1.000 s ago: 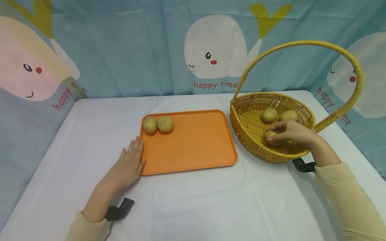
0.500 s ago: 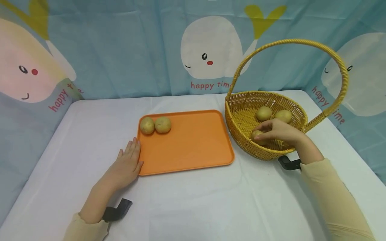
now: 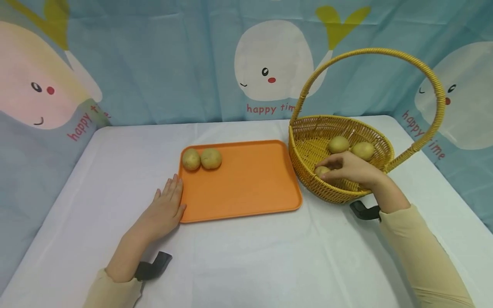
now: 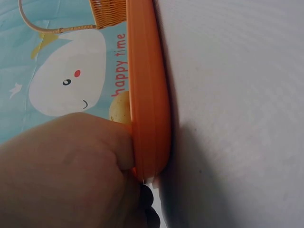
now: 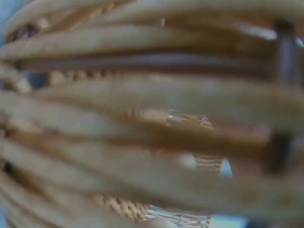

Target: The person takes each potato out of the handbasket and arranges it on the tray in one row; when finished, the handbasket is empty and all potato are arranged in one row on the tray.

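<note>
My right hand (image 3: 352, 170) reaches over the near right rim of the woven basket (image 3: 333, 197) and holds a potato (image 3: 322, 171) between thumb and fingers, low inside near the left wall. Much of that potato is hidden by the fingers. Two more potatoes, one (image 3: 338, 144) and another (image 3: 363, 151), lie farther back in the basket. My left hand (image 3: 163, 210) rests with straight fingers along the left edge of the orange tray (image 3: 242, 184); the left wrist view shows it touching the tray's side (image 4: 151, 90). Blurred basket weave (image 5: 156, 104) fills most of the right wrist view.
Two potatoes, one (image 3: 191, 159) and another (image 3: 211, 158), sit side by side in the tray's back left corner. The basket's tall arched handle (image 3: 439, 98) rises above the right forearm. A white cloth (image 3: 246, 261) covers the table, and a printed curtain (image 3: 161, 64) hangs behind.
My right hand has shifted left inside the basket with the potato. The basket and its handle have moved slightly left, closer to the tray. My left hand stays at the tray edge.
</note>
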A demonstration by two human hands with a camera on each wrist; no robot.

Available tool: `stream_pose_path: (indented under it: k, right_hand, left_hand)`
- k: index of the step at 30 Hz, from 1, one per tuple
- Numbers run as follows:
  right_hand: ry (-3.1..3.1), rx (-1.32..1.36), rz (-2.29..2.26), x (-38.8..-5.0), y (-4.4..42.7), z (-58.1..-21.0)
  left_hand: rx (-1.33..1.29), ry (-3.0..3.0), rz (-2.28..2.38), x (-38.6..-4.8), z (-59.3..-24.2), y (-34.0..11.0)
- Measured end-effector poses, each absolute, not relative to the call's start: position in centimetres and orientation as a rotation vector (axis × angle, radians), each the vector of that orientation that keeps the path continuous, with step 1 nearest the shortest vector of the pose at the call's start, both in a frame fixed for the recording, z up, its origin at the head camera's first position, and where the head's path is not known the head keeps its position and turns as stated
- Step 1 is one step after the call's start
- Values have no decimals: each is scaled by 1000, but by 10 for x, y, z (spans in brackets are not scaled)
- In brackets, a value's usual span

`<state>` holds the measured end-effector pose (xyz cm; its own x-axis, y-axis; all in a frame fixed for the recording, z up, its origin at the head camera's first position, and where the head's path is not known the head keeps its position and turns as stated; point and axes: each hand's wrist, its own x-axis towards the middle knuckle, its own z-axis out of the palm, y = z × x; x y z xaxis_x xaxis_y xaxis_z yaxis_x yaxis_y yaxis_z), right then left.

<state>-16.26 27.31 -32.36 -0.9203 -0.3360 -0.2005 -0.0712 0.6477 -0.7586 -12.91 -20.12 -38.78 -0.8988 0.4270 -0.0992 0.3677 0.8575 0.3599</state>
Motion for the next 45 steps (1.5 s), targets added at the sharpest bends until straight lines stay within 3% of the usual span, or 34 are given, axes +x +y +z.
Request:
stream_pose_path:
  k: [26, 39, 45]
  right_hand:
    - [2666, -323, -1412, -161, 214, -286]
    - [2471, -513, -1617, -191, 150, -301]
    - [2393, -483, -1668, -208, 116, -319]
  left_hand:
    - [599, 2860, 486, -129, -385, -201]
    - [602, 2864, 470, -128, -386, -201]
    - [597, 2867, 460, -128, -387, -201]
